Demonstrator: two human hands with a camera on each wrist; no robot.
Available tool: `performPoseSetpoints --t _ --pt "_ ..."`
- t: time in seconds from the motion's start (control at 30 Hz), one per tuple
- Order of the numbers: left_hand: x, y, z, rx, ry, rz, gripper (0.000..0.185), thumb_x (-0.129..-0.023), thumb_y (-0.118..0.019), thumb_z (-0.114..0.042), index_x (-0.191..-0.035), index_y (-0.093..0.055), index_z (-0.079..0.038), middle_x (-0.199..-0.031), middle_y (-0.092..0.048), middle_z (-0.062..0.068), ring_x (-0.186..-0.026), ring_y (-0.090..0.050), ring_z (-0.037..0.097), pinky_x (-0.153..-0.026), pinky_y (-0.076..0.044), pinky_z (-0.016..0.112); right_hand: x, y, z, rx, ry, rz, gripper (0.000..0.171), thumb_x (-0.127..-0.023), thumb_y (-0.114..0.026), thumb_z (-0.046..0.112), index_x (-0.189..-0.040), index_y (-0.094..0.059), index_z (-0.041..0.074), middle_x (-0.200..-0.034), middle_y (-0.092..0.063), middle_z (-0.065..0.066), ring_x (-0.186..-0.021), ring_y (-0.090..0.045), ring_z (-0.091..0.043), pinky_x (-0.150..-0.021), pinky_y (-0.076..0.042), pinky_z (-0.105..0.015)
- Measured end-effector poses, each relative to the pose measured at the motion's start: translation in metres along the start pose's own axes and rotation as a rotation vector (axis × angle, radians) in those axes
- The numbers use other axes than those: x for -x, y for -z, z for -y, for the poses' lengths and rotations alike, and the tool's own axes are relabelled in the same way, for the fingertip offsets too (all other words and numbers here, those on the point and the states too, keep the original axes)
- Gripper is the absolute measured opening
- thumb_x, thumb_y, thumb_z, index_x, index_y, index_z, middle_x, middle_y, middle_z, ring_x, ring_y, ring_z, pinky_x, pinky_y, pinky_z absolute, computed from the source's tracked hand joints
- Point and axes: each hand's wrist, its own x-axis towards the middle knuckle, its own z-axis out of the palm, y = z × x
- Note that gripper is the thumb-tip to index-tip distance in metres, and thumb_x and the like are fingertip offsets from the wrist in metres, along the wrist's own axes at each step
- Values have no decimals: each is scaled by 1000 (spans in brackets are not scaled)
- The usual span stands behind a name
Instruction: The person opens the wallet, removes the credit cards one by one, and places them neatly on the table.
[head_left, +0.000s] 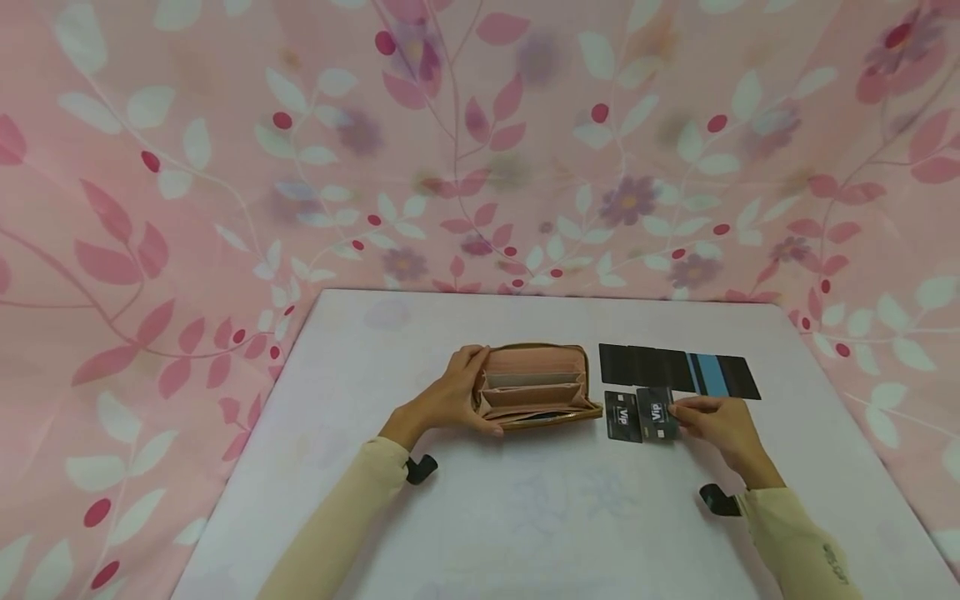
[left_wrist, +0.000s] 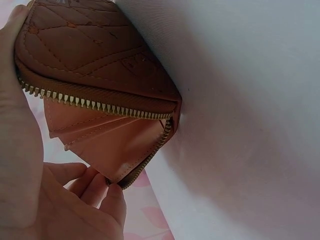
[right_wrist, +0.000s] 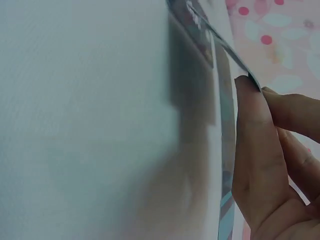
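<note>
A zip-around wallet (head_left: 534, 379), brown outside with quilted stitching and tan compartments inside, stands unzipped on the table. My left hand (head_left: 450, 392) holds it by its left end, thumb on the near cover and fingers at the far one; the left wrist view shows the wallet's gold zip teeth (left_wrist: 100, 106) close up. To the right, my right hand (head_left: 723, 429) pinches the edge of a dark card marked Vip (head_left: 656, 414). In the right wrist view that card (right_wrist: 232, 54) is raised at a tilt between thumb and fingers. Another Vip card (head_left: 623, 417) lies just left of it.
Behind the Vip cards, a row of overlapping black cards (head_left: 648, 367) lies on the white table (head_left: 525, 517), one with a light blue band (head_left: 711, 375). Dark wrist cameras (head_left: 720, 500) sit on both wrists. Pink floral cloth (head_left: 480, 167) hangs behind the table.
</note>
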Motion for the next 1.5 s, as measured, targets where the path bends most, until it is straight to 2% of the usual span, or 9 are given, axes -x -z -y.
performPoseSetpoints --t 0.17,0.3,0.63,0.73,0.9,1.13,1.3,1.37,1.5 --pt "1 0 -1 5 -3 4 138 -57 -82 -70 -157 -8 -10 -153 -13 6 -136 -20 20 -106 -37 38 -1 0 -11 39 -26 -5 40 -88 -75 26 -109 -70 -8 -100 -70 -17 -71 -66 -17 -63 -55 -25" --pt "1 2 -4 13 1 6 138 -57 -82 -70 -157 -7 -11 -153 -12 5 -135 -20 19 -106 -37 38 -3 -1 -17 74 -44 -10 45 -85 -78 33 -108 -72 -6 -97 -71 -13 -71 -65 -15 -62 -53 -23" --pt "1 3 -6 26 -11 -3 136 -57 -83 -68 -157 -12 -8 -153 -13 6 -135 -20 21 -107 -35 38 -1 -4 -16 99 -55 -62 43 -84 -79 30 -106 -72 -6 -102 -69 -20 -71 -64 -14 -60 -53 -22" --pt "1 4 -6 32 -14 -8 136 -57 -84 -67 -156 -13 -6 -153 -13 7 -135 -21 21 -106 -36 39 0 -7 -13 174 -64 -86 45 -82 -80 37 -103 -74 -2 -95 -71 -15 -70 -63 -14 -61 -51 -23" --pt "1 4 -7 21 -5 -4 136 -58 -85 -65 -156 -13 -6 -152 -13 6 -134 -20 20 -107 -35 37 -3 -11 -7 354 -35 -102 46 -79 -80 46 -95 -78 3 -71 -70 0 -69 -62 -15 -66 -44 -31" --pt "0 1 -7 22 -17 -2 136 -58 -85 -64 -156 -12 -4 -152 -14 8 -133 -21 22 -107 -35 39 -2 -10 0 469 44 -83 37 -77 -83 41 -74 -73 6 -54 -58 3 -63 -54 -19 -54 -41 -32" --pt "1 0 -5 8 -16 -9 136 -57 -84 -67 -156 -13 -3 -152 -14 8 -133 -22 22 -106 -36 38 -1 -15 8 545 172 -115 33 -81 -81 31 -73 -69 2 -58 -59 -3 -56 -53 -18 -48 -42 -32" --pt "2 1 -5 5 -9 -5 137 -57 -84 -67 -156 -13 -4 -152 -14 8 -134 -21 22 -107 -35 38 -1 -21 17 565 268 -151 29 -84 -78 26 -76 -68 -1 -64 -61 -7 -56 -55 -20 -49 -45 -34" --pt "2 2 -5 -2 7 13 138 -57 -82 -69 -157 -10 -6 -153 -11 6 -135 -18 20 -109 -33 38 3 -38 51 570 524 -229 19 -86 -75 16 -81 -70 -1 -71 -63 -9 -61 -57 -22 -52 -49 -38"
